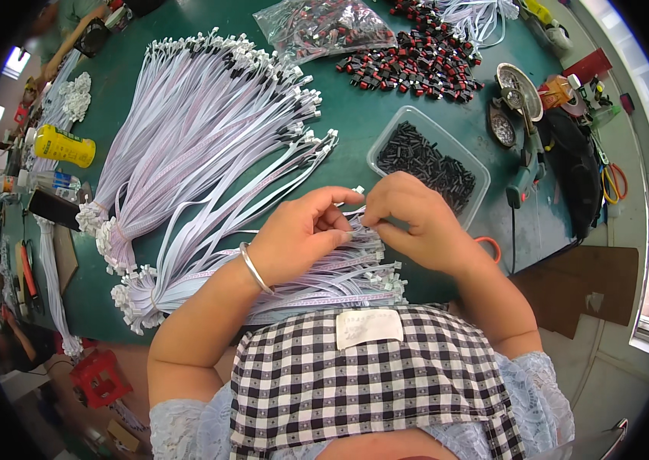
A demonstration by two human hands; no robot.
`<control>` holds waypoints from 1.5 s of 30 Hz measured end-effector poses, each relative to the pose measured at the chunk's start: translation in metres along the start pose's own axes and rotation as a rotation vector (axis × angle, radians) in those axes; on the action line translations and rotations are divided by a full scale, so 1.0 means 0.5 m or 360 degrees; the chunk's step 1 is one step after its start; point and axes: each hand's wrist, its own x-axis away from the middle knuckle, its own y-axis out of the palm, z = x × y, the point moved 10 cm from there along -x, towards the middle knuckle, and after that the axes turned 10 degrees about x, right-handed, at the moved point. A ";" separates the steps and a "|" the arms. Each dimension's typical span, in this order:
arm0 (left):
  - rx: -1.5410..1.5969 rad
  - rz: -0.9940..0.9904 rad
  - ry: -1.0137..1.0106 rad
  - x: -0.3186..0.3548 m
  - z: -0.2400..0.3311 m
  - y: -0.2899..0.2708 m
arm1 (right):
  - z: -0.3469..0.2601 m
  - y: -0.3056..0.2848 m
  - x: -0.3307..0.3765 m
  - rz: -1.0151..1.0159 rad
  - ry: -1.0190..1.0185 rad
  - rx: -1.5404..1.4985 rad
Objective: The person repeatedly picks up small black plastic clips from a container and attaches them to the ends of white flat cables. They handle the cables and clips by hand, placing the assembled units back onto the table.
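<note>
Left hand: the left hand (305, 230) sits above the near edge of the green table (355, 115), fingers curled together, thumb and forefinger pinched on the end of a thin white ribbon cable (357, 189) with a small white plug at its tip.
Right hand: the right hand (413, 218) meets the left one just beside it, fingertips closed on the same cable end; whether it also holds a small part between the fingers I cannot tell.
Bracelet: a silver bangle (254, 268) rings the left wrist.
Cable in hand: its plug end pokes up between the two hands, over the near bundle.
Near bundle: a sheaf of white cables (324, 276) lies across the table edge under both hands, plugs pointing right.
Far bundles: large fans of the same cables (202, 130) spread over the table to the left, well beyond the hands.
Tray: a clear plastic tray (386, 134) of small black parts (428, 165) stands just beyond the right hand.
Loose parts: a heap of red and black pieces (416, 61) lies farther back, next to a clear bag (321, 27) of the same.
Tools: a soldering stand (516, 88) and scissors (614, 184) lie at the right side.
Bottle: a yellow bottle (64, 146) lies at the far left.
Apron: a checked apron (363, 383) fills the lower edge.
</note>
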 end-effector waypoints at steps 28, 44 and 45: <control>-0.0211 0.0307 0.0091 0.003 0.017 -0.025 | 0.043 -0.006 0.023 -0.0145 0.0417 -0.0222; -0.1693 0.0558 0.0611 -0.061 0.116 -0.081 | 0.099 -0.097 -0.039 0.0395 0.0387 0.0726; -0.1777 0.0563 0.0604 -0.065 0.106 -0.082 | 0.108 -0.113 -0.028 0.0367 0.0435 0.0638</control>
